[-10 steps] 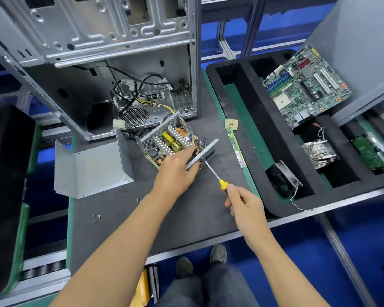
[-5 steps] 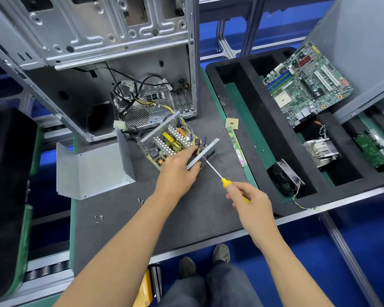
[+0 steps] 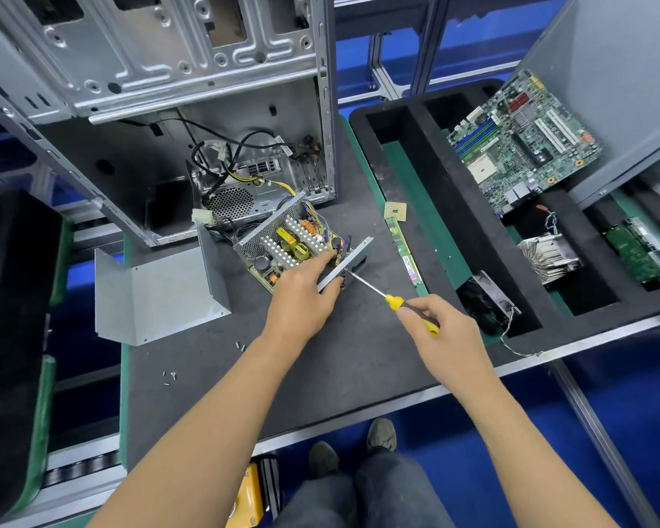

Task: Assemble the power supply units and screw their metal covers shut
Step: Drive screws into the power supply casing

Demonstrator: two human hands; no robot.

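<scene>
Left hand [image 3: 302, 295] grips the open power supply [image 3: 286, 242]; right hand [image 3: 444, 337] pinches the screwdriver [image 3: 393, 299], loose cover [image 3: 157, 291] beside, computer case [image 3: 191, 108] behind.

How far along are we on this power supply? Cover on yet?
Done: nothing closed yet; the power supply unit lies open, its board exposed. In hand: left hand grips its side panel while right hand holds the screwdriver, tip at that panel. Left: the metal cover sits apart; loose screws remain on the mat.
</scene>
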